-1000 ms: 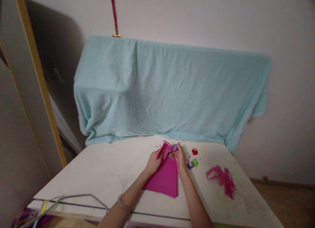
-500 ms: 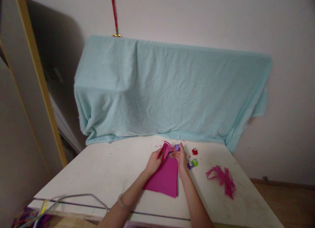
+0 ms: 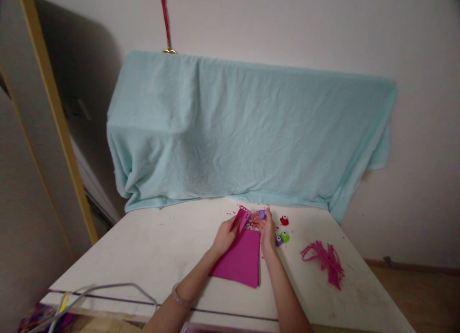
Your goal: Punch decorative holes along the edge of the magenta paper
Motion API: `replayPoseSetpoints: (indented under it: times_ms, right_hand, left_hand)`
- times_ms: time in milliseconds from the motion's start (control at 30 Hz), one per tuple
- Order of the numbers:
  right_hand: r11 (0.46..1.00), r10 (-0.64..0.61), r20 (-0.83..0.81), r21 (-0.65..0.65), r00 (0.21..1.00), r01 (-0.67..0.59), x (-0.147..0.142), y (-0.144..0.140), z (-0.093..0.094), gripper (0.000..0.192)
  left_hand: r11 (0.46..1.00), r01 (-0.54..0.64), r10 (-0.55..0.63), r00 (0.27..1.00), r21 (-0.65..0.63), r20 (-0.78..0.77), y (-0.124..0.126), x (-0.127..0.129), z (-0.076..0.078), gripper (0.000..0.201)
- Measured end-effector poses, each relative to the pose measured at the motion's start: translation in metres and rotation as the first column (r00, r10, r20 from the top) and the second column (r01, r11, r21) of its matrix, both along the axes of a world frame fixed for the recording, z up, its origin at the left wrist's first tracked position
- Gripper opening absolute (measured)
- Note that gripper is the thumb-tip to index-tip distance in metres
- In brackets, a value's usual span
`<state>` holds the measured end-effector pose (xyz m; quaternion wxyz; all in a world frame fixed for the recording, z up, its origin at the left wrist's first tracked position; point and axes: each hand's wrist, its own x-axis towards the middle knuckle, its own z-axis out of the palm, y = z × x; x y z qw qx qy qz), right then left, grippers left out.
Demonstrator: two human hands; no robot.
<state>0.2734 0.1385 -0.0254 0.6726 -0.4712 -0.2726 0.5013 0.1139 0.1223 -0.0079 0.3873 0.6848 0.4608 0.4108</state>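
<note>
White and scuffed, the bench (image 3: 151,256) runs away from me to a pale wall, where a light blue towel (image 3: 244,132) hangs over something bulky at the far edge. From the head camera I see my left hand (image 3: 225,236) with fingers pressed together on the lifted far corner of a magenta sheet (image 3: 241,261), which lies flat near the middle of the bench with its punched edge turned up. My right hand (image 3: 266,230) sits just beside it, fingers curled around a small purple punch (image 3: 262,213) at that same corner; how tightly it grips I cannot tell. To the right lie a red punch (image 3: 284,221), a green punch (image 3: 284,236) and another purple one touching it, then a heap of magenta strips (image 3: 325,258) well apart. A grey cable (image 3: 108,291) loops along the near left edge.
</note>
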Motion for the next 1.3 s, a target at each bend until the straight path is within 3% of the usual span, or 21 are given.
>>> replayPoseSetpoints:
  times_ms: [1300]
  right_hand:
    - [0.998,-0.005,-0.008,-0.067,1.0,0.005,0.0,0.0015,0.0018,0.056]
  left_hand:
    - [0.999,0.029,-0.029,1.0,0.02,-0.001,0.0013,-0.0015,-0.0011,0.044]
